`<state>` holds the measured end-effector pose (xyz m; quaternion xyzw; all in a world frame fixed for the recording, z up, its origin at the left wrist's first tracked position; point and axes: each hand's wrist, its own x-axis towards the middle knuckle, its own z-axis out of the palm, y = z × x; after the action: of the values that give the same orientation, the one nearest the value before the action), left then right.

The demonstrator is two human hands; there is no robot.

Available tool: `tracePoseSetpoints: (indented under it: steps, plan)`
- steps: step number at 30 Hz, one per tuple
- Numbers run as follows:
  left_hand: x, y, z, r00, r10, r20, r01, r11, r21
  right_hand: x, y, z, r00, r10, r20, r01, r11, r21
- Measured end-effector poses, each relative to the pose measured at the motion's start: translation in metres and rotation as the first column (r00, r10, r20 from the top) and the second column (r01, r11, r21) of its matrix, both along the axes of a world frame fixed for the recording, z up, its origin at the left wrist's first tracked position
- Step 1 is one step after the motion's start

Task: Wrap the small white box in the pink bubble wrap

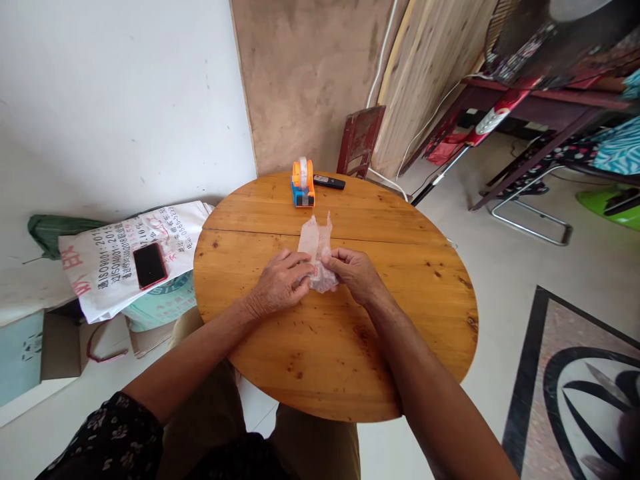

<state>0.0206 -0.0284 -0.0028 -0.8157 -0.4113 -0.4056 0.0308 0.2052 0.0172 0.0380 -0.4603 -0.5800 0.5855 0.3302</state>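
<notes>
A thin, crumpled whitish plastic bag (312,239) lies near the middle of the round wooden table (400,280), two ragged ends pointing away from me. My left hand (281,281) grips its left edge with bent fingers. On the opposite side, my right hand (355,272) pinches the bag between thumb and fingers. The near part of the bag is bunched up between both hands. Whether anything is inside it, I cannot tell.
At the table's far edge stands an orange and blue tape dispenser (303,183), beside a black remote control (329,181). A red-edged phone (149,265) rests on printed sacks (115,233) at left. A dark red chair (361,141) stands behind the table.
</notes>
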Motion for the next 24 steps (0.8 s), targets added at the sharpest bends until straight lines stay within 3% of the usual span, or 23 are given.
tracePoseSetpoints:
  steps: [8, 15, 18, 24]
  plan:
    - [0.0, 0.0, 0.0, 0.999, -0.038, 0.026, 0.038, 0.999, 0.002, 0.0, -0.008, 0.014, 0.996, 0.066, -0.065, -0.071, 0.995, -0.074]
    - [0.0, -0.001, 0.001, 0.995, -0.054, 0.085, 0.056, 0.998, -0.028, 0.005, -0.011, 0.017, 0.983, 0.176, -0.062, -0.179, 0.983, -0.052]
    - [0.001, -0.001, 0.001, 0.991, -0.052, 0.126, 0.058, 0.997, -0.05, 0.005, -0.012, 0.016, 0.97, 0.238, -0.044, -0.238, 0.971, 0.007]
    - [0.0, -0.002, 0.0, 0.984, -0.023, 0.174, 0.039, 0.995, -0.089, 0.002, -0.011, 0.012, 0.932, 0.229, 0.28, -0.311, 0.902, 0.298]
